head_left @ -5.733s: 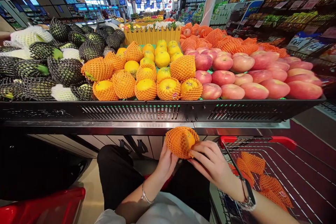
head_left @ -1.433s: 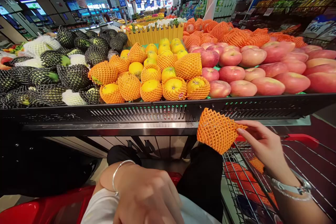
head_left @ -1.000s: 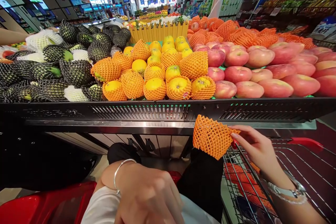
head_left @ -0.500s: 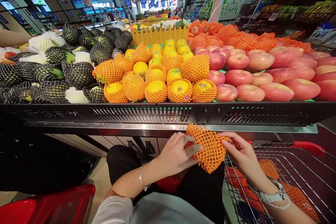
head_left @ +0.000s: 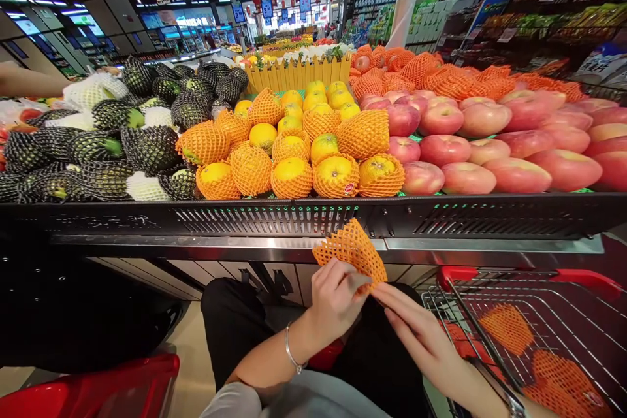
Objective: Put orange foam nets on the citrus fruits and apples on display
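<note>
An orange foam fruit net [head_left: 353, 248] hangs over my lap, just below the display's front edge, looking flat with its wide end up. My left hand [head_left: 336, 297] is closed on its lower part, fingers curled over the mesh. At the net's lower right corner, the fingertips of my right hand [head_left: 416, 326] pinch the edge, with the fingers fairly straight. In front stand yellow-orange oranges [head_left: 336, 168], several of them sleeved in the same kind of foam net.
Red apples [head_left: 467, 177] fill the right of the display, and avocado-like green fruit in black nets [head_left: 151, 147] the left. A shopping cart [head_left: 533, 290] with orange nets [head_left: 507, 326] stands at right. A red plastic seat or basket [head_left: 93, 385] is lower left. Another person's arm [head_left: 29, 80] reaches in.
Both hands have moved left with the foam net. The net has turned, its wide end now pointing up. My right hand has shifted from its upper right side to its lower corner.
</note>
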`<state>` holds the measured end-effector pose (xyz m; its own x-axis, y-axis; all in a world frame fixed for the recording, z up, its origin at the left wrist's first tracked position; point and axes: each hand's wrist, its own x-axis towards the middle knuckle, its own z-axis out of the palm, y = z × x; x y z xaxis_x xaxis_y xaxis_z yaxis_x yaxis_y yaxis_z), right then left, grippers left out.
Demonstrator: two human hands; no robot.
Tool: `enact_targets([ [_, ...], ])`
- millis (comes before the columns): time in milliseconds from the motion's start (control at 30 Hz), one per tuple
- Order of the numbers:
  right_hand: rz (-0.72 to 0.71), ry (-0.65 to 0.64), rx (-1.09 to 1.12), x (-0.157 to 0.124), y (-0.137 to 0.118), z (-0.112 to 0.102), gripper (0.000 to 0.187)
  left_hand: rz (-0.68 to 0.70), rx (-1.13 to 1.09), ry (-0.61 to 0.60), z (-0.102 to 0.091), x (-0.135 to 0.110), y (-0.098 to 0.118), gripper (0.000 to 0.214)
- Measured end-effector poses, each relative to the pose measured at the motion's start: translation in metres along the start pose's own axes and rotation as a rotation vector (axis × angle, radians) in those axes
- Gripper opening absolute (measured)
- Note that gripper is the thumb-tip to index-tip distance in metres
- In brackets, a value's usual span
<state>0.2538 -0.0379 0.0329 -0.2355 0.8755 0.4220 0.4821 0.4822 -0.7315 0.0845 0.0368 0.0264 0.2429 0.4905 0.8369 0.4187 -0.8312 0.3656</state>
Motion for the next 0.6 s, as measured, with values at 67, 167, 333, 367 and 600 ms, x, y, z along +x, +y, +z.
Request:
enact_targets([
  [67, 0.064, 0.111, 0.066, -0.003, 0.012, 0.011, 0.037, 0.015, -0.007, 0.048, 0.007, -0.006, 0.004, 0.007],
  [167, 0.154, 0.243, 0.191, -0.004, 0.022, 0.017, 0.029, 0.057, -0.042, 0.051, 0.016, -0.013, 0.012, 0.009],
  [333, 0.396, 0.297, 0.522, 0.004, 0.014, 0.006, 0.036, 0.111, -0.087, 0.067, 0.031, -0.014, 0.021, 0.019],
  [367, 0.433, 0.28, 0.613, 0.005, 0.012, 0.003, 0.038, 0.109, -0.095, 0.06, 0.033, -0.014, 0.02, 0.02],
  [600, 0.467, 0.277, 0.717, -0.021, 0.016, -0.003, 0.054, 0.087, -0.079, -0.024, 0.037, -0.015, 0.015, 0.011],
])
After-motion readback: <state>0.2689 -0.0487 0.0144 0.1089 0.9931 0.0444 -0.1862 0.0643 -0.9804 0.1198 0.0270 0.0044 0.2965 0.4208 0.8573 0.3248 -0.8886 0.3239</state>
